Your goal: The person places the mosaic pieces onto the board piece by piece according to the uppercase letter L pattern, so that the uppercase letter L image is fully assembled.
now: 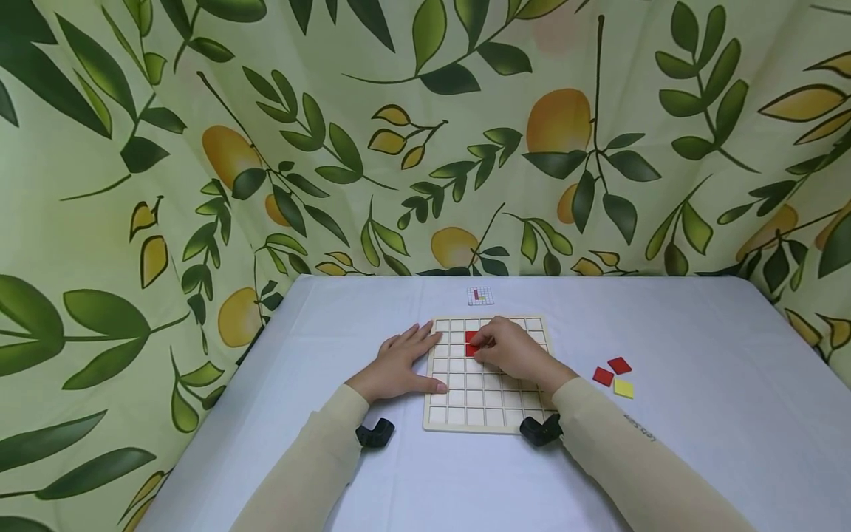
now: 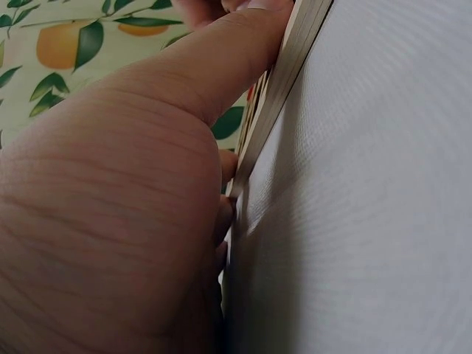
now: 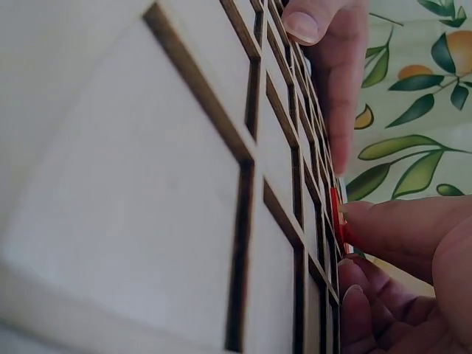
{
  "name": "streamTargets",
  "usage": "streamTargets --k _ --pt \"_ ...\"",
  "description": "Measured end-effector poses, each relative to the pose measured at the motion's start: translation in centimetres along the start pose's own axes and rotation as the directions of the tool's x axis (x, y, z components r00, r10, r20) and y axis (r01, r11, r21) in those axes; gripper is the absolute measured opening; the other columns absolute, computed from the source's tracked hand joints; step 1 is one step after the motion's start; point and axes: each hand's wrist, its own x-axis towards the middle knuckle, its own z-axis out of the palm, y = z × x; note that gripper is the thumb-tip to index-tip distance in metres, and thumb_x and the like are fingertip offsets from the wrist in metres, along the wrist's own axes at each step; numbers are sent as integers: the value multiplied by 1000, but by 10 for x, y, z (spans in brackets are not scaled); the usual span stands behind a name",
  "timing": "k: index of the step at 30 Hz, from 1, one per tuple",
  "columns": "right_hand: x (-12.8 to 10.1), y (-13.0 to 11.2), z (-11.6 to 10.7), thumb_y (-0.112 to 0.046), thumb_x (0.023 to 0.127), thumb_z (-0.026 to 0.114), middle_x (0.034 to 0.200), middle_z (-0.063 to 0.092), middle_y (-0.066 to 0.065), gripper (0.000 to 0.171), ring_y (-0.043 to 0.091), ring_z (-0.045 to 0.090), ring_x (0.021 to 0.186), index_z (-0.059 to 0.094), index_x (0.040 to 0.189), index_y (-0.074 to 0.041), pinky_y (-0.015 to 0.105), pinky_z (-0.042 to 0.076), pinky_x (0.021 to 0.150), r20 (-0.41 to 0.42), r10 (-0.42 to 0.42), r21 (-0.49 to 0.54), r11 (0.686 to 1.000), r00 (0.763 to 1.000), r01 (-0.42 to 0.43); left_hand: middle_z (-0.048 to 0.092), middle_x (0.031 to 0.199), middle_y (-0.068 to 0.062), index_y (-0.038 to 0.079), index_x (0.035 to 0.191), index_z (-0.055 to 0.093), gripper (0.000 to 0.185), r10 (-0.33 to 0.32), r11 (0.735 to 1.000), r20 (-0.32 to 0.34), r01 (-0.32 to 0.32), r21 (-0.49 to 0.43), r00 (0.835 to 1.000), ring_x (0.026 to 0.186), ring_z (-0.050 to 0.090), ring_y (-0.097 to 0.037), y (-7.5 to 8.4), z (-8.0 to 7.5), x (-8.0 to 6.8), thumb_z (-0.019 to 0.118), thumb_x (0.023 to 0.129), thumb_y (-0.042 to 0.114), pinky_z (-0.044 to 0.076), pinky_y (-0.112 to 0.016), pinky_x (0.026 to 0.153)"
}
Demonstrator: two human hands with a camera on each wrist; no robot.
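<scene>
A wooden grid board (image 1: 465, 427) lies flat on the table, with two red square tiles (image 1: 470, 350) one above the other in its upper middle cells. My left hand (image 1: 402, 362) rests over the board's left edge, fingers spread and thumb lower down; the left wrist view shows its thumb (image 2: 228, 55) along the board's wooden side. My right hand (image 1: 510, 347) reaches over the board with curled fingers and pinches the lower red tile at its cell. From the right wrist, the thumb (image 3: 391, 225) meets the red tile (image 3: 338, 221), and the fingers partly hide it.
Right of the board lie two loose red tiles (image 1: 620, 365) and a yellow tile (image 1: 623, 388). Beyond its far edge is a small card (image 1: 480, 295) printed with a grid and coloured squares. A leaf-patterned cloth (image 1: 412, 222) hangs behind the white-covered table (image 1: 705, 355).
</scene>
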Motion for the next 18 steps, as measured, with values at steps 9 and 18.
streamTargets --k 9,18 --pt "-1 1 -1 -9 101 78 112 66 4 15 25 60 104 83 115 -7 48 52 97 19 5 16 1000 1000 -5 14 181 5 24 173 36 110 3 1000 -6 -3 2 1000 166 4 -24 -1 0 1 82 85 71 4 -56 128" --pt "-8 -5 -6 -34 110 70 117 68 1 32 25 62 107 77 129 -10 49 53 96 36 -32 70 997 999 30 13 181 6 24 173 36 110 4 1000 -1 -4 0 1000 166 4 -24 0 0 0 82 85 72 4 -56 128"
